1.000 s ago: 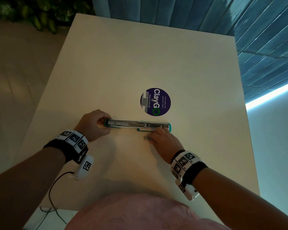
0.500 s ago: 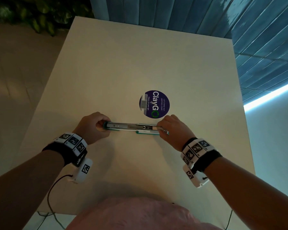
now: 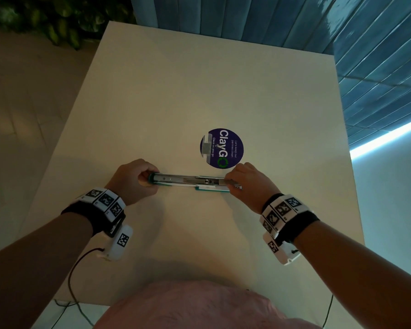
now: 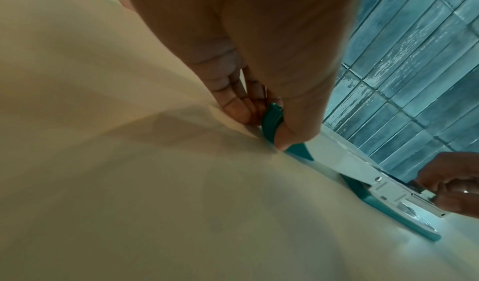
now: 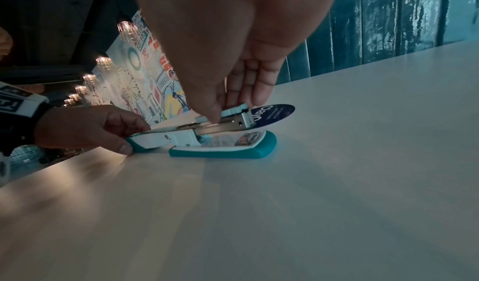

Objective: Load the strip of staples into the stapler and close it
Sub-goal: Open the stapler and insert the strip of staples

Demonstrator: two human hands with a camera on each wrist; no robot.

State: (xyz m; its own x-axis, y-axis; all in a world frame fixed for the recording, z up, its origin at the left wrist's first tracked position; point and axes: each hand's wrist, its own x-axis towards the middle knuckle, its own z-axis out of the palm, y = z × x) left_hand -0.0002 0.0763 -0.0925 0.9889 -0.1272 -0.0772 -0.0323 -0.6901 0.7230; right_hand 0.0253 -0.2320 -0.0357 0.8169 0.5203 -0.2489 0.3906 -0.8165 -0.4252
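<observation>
A teal and white stapler (image 3: 188,182) lies opened out flat on the white table (image 3: 199,91), cover to the left and base to the right. My left hand (image 3: 148,179) grips the teal end of the cover (image 4: 272,119) between thumb and fingers. My right hand (image 3: 229,184) is at the other end, over the metal magazine (image 5: 223,126). Its thumb and fingers pinch a pale ridged strip of staples (image 5: 234,109) right on top of the magazine. The teal base (image 5: 223,152) rests flat on the table beneath.
A round purple sticker (image 3: 222,148) lies on the table just beyond the stapler. Teal panelling (image 3: 271,17) runs behind the far table edge, and plants (image 3: 45,17) stand at the far left. A cable (image 3: 74,281) hangs from my left wrist.
My right hand has moved from the near side of the stapler up onto its right end, now pinching the strip at the magazine. The left hand has kept its grip.
</observation>
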